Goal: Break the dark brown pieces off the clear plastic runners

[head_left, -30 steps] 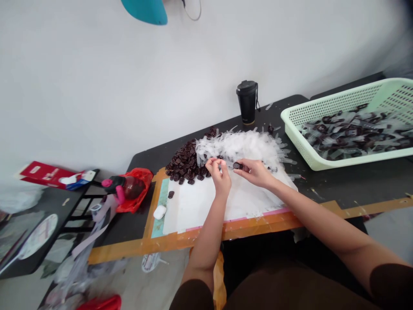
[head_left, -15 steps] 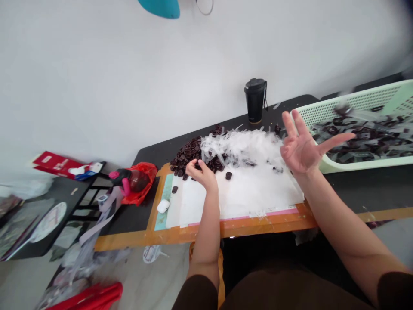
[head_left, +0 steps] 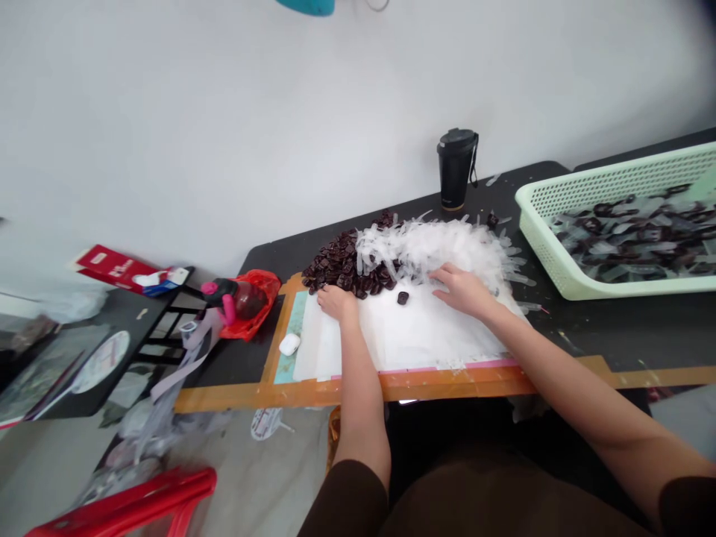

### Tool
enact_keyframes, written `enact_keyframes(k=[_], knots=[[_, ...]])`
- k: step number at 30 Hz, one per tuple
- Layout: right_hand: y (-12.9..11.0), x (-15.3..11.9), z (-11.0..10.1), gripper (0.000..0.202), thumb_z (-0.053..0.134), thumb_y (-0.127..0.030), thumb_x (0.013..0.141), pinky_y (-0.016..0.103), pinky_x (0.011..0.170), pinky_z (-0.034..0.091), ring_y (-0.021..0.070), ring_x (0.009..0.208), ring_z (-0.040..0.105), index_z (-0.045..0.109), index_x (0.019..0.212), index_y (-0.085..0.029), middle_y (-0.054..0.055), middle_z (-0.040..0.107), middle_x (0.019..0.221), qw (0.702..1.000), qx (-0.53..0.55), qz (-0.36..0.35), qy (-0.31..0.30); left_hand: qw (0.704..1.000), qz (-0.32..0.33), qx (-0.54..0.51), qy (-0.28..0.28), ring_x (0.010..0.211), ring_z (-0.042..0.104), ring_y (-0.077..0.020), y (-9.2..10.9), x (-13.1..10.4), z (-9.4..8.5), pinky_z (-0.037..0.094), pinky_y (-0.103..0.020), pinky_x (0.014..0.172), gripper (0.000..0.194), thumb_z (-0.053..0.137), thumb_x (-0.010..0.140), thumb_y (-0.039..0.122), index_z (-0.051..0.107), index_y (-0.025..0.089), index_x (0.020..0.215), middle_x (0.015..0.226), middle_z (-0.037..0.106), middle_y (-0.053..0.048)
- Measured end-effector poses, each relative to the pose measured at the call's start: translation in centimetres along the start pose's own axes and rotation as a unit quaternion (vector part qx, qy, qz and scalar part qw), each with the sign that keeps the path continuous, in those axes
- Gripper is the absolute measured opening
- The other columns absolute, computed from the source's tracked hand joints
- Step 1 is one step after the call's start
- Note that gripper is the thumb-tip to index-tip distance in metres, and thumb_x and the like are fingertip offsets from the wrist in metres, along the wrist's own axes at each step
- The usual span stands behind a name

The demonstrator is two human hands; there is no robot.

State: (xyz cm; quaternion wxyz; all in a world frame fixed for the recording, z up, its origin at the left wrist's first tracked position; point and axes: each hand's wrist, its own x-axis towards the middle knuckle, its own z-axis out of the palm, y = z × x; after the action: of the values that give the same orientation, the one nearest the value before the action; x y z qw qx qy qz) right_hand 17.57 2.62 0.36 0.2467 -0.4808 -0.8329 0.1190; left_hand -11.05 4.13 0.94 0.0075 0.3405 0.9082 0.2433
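Dark pieces lay heaped at the far left of the white sheet on the surface, touching the pile of clear wrappers. The left hand rested at the heap's near edge, fingers curled; whether they held a piece could not be told. The right hand lay flat, fingers spread on the wrappers. One loose piece sat between them. Picking well probably meant pinching a single wrapper, not a clump.
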Motion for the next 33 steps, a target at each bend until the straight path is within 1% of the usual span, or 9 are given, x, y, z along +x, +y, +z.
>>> enact_keyframes(k=[5,9,12,16,18,21,24,30,33], knots=[[-0.1,0.1,0.1,0.024,0.051,-0.02,0.086,0.029,0.063,0.043,0.0215,0.075,0.063,0.064,0.107,-0.018,0.008,0.068,0.096,0.999,0.015,0.051,0.005,0.994,0.082,-0.058,-0.052,0.103,0.064,-0.0307,1.7,-1.2,-0.1,0.047,-0.042,0.087,0.034,0.049,0.083,0.013,0.051,0.016,0.117,0.105,0.066,-0.018],[-0.2,0.2,0.5,0.037,0.039,-0.013,0.09,0.028,0.063,0.043,0.0203,0.077,0.063,0.061,0.12,-0.02,0.009,0.067,0.1,0.998,0.011,0.056,0.038,0.959,0.239,-0.136,-0.068,0.102,0.063,-0.0304,3.5,-3.9,0.9,0.047,-0.043,0.088,0.031,0.048,0.085,0.015,0.053,0.015,0.115,0.102,0.066,-0.017],[-0.3,0.1,0.8,0.046,0.037,-0.008,0.088,0.027,0.061,0.042,0.0196,0.076,0.062,0.061,0.124,-0.025,0.01,0.064,0.105,0.998,-0.03,0.05,0.025,0.913,0.329,-0.22,-0.098,0.093,0.064,-0.025,4.4,-6.1,1.5,0.049,-0.038,0.085,0.023,0.049,0.085,0.016,0.057,0.017,0.106,0.093,0.068,-0.012],[0.2,0.2,1.2,0.038,0.041,-0.013,0.089,0.027,0.059,0.042,0.019,0.072,0.06,0.068,0.113,-0.023,0.009,0.063,0.102,0.998,-0.035,0.051,0.033,0.818,0.415,-0.338,-0.211,0.087,0.067,-0.0181,5.0,-7.8,1.4,0.053,-0.028,0.071,0.021,0.048,0.089,0.022,0.061,0.02,0.105,0.096,0.07,-0.008],[0.7,0.4,1.2,0.028,0.047,-0.02,0.09,0.028,0.061,0.044,0.0189,0.072,0.06,0.072,0.102,-0.02,0.009,0.062,0.098,0.996,0.003,0.053,0.074,0.803,0.427,-0.362,-0.202,0.088,0.067,-0.0172,5.0,-8.0,1.1,0.052,-0.025,0.068,0.023,0.047,0.09,0.023,0.062,0.02,0.107,0.098,0.07,-0.008],[1.2,0.7,1.0,0.021,0.056,-0.03,0.087,0.029,0.063,0.046,0.0164,0.067,0.058,0.072,0.085,-0.017,0.01,0.062,0.095,0.983,0.101,0.046,0.148,0.842,0.384,-0.365,-0.103,0.08,0.065,-0.0163,4.6,-7.2,0.6,0.05,-0.026,0.066,0.021,0.048,0.09,0.026,0.064,0.02,0.102,0.094,0.07,-0.008],[1.1,0.9,0.4,0.025,0.06,-0.039,0.084,0.029,0.061,0.047,0.0143,0.061,0.055,0.069,0.077,-0.017,0.008,0.065,0.084,0.958,0.216,0.055,0.181,0.866,0.347,-0.357,-0.058,0.072,0.061,-0.0155,4.3,-6.2,0.3,0.049,-0.027,0.069,0.018,0.051,0.088,0.025,0.066,0.019,0.096,0.089,0.068,-0.006],[0.1,1.1,-0.9,0.034,0.069,-0.049,0.075,0.028,0.05,0.046,0.0125,0.052,0.053,0.062,0.086,-0.018,0.003,0.064,0.072,0.836,0.502,0.153,0.158,0.839,0.469,-0.178,-0.211,0.086,0.061,-0.0215,4.5,-7.3,-0.3,0.048,-0.032,0.081,0.016,0.066,0.077,0.024,0.069,0.022,0.093,0.093,0.064,-0.007],[0.1,1.2,-1.3,0.035,0.072,-0.048,0.073,0.024,0.048,0.041,0.0086,0.05,0.047,0.063,0.086,-0.017,-0.001,0.056,0.067,0.778,0.587,0.162,0.155,0.833,0.489,-0.105,-0.237,0.095,0.06,-0.0247,4.5,-7.8,-0.5,0.046,-0.035,0.088,0.029,0.068,0.072,0.016,0.068,0.023,0.101,0.101,0.063,-0.009]])
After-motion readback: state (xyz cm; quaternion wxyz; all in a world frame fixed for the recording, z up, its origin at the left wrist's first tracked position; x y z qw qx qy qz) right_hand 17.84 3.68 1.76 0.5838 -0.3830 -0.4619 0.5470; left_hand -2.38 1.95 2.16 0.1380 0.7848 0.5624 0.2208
